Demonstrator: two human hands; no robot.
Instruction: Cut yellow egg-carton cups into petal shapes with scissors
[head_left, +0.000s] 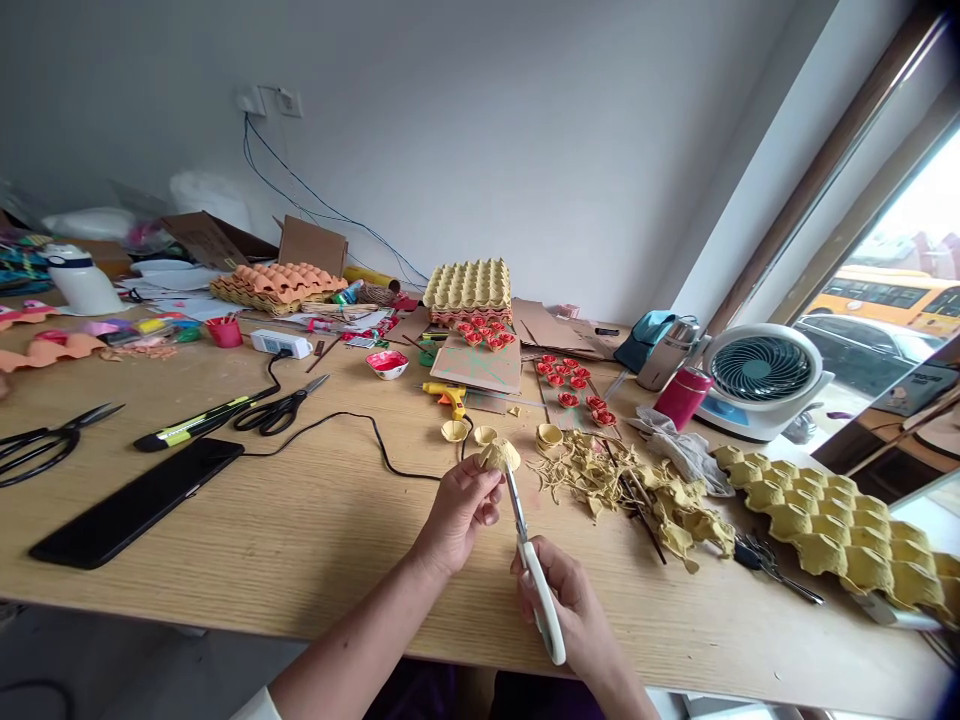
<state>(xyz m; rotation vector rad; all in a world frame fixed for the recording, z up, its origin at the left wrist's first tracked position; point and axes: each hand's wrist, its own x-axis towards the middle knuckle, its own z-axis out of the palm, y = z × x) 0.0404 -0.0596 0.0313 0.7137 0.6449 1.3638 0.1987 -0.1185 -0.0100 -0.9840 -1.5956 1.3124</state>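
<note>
My left hand (457, 510) pinches a small yellow egg-carton cup (499, 455) above the wooden table (300, 540). White-handled scissors (534, 570) are gripped in my right hand (574, 610), and their blades reach up to the cup's edge. Just beyond lie two or three trimmed yellow cups (480, 434) and a heap of yellow carton scraps (600, 475). A yellow glue gun (446, 396) rests behind them.
A yellow egg tray (832, 520) lies at the right edge, with a white desk fan (761, 375) behind it. Red paper flowers (574, 385), stacked egg trays (469, 290), black scissors (281, 410), a dark tablet (139, 500) and a black cable (360, 435) are spread across the table.
</note>
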